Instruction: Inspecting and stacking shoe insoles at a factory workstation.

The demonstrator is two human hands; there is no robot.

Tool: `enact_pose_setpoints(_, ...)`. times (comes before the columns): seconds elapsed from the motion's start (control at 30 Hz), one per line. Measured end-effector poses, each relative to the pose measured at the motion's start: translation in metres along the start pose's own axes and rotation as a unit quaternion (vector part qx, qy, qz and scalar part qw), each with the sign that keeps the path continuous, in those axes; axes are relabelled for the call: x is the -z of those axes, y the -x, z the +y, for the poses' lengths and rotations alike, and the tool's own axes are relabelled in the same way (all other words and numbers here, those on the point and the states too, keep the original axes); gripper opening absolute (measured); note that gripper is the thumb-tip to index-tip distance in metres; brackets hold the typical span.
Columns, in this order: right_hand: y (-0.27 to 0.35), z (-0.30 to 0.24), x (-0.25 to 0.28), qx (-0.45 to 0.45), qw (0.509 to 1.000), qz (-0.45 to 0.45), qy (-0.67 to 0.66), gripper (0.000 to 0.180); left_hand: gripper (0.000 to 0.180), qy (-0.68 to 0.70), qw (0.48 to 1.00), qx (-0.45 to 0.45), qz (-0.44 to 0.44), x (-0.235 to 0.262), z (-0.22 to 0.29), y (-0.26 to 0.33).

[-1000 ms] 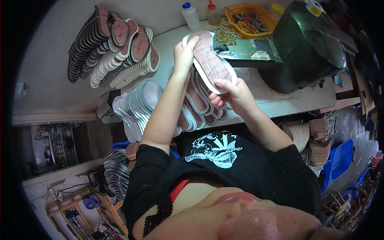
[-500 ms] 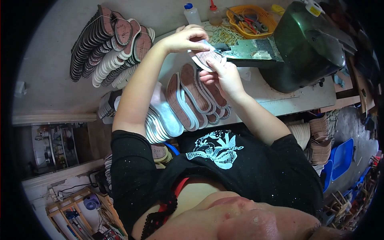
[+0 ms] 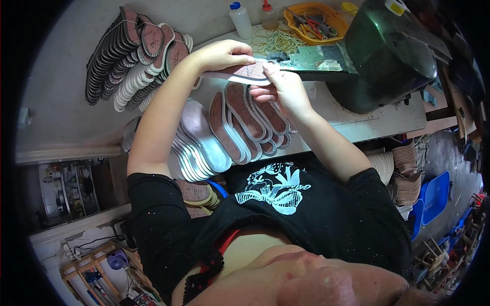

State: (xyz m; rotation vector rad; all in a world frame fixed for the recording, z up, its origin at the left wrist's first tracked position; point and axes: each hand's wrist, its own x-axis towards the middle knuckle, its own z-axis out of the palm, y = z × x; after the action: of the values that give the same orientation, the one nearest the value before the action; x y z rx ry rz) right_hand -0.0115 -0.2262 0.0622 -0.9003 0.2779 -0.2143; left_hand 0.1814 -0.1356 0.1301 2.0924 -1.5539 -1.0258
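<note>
Between my two hands is a shoe insole with a pinkish-brown face and a white edge, lying level at the end of the machine's dark green arm. My left hand is bent over its far edge, thumb resting on top. With the thumb above and curled fingers below, my right hand grips its right end. Close below my hands, several similar insoles overlap on the table, beside a fanned row of silvery-white ones.
Tied stacks of insoles stand at the far left. A green machine body fills the right side of the table. Behind are a blue-capped bottle, a red-tipped bottle, loose pale bands and a yellow tool basket.
The insole has turned from a steep slant to lying nearly level, its length now stretching left. My left hand has shifted slightly left and down; my right hand still grips the insole.
</note>
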Motion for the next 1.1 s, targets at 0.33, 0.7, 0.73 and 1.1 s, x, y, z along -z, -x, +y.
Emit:
enact_pose_setpoints(0.33,0.007,-0.003,0.003,-0.004,0.996,-0.070,-0.060,0.033,0.027,0.025,1.000,0.007,-0.016,0.001,-0.002,-0.003)
enact_pose_setpoints(0.7,0.004,-0.006,0.005,-0.011,0.998,-0.041,-0.035,0.033,0.034,0.066,0.998,0.017,0.013,-0.006,-0.003,0.008)
enact_pose_setpoints(0.73,0.005,-0.008,0.004,-0.001,0.998,-0.031,-0.045,0.034,0.035,0.060,0.998,0.028,0.006,-0.006,-0.002,0.009)
enact_pose_setpoints(1.1,-0.001,-0.001,0.011,0.017,0.999,-0.027,-0.010,0.030,0.034,0.173,0.978,0.118,0.012,-0.029,0.007,0.022)
